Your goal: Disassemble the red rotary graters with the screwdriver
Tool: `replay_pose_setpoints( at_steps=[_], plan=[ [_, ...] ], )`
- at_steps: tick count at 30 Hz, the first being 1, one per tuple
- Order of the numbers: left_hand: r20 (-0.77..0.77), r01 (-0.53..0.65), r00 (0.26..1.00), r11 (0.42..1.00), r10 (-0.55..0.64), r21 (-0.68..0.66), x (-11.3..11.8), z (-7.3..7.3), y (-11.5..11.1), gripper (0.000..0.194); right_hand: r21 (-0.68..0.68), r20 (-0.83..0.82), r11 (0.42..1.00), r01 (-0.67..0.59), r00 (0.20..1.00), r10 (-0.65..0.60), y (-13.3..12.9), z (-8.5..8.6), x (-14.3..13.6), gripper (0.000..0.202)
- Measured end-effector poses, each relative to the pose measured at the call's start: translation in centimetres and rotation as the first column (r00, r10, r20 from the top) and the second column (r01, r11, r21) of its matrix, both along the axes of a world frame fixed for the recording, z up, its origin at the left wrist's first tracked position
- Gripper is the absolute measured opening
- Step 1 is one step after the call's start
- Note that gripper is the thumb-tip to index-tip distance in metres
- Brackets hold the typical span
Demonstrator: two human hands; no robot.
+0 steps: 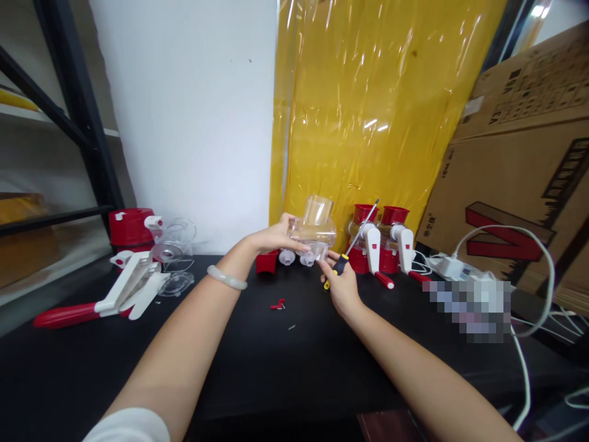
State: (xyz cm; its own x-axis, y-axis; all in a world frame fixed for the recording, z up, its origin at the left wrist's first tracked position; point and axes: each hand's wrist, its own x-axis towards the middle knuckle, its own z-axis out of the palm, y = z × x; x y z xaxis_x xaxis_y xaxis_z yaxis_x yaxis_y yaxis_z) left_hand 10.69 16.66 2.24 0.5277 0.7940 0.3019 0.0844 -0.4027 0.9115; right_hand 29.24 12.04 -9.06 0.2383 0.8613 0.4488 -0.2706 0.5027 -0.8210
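Observation:
A clear plastic grater housing [317, 231], with its wide tube pointing up, is raised above the black table in front of me. My left hand [277, 236] grips it from the left side, fingers wrapped around the body. Between the fingers of my right hand [341, 287] is a screwdriver [341, 265] with a black and yellow handle, its shaft slanting up and to the right. The fingertips of that hand also touch the housing's lower edge. Behind and below the housing are white plastic pieces [288, 257] and a red part [265, 263].
Two red-and-white crank graters [360, 245] stand at the back right, near a cardboard box [515, 166] and white cables [550, 270]. Red bases [132, 227], clear parts [177, 282] and crank handles [69, 315] lie left. Small red pieces [278, 304] and a screw-like bit [291, 327] rest mid-table.

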Motion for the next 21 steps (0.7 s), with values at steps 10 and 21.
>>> replay_pose_setpoints(
  at_steps=[10, 21],
  plan=[
    [0.441, -0.118, 0.881, 0.983, 0.171, -0.143, 1.6, -3.8, -3.7, 0.078, 0.019, -0.064, 0.996, -0.086, 0.994, 0.088, -0.9, 0.7, -0.2, 0.049],
    [0.579, -0.026, 0.777, 0.932, 0.246, -0.362, -0.3, -8.3, -6.4, 0.054, 0.122, 0.337, 0.980, -0.154, 0.935, 0.105, -1.7, 0.2, -0.4, 0.045]
  ],
)
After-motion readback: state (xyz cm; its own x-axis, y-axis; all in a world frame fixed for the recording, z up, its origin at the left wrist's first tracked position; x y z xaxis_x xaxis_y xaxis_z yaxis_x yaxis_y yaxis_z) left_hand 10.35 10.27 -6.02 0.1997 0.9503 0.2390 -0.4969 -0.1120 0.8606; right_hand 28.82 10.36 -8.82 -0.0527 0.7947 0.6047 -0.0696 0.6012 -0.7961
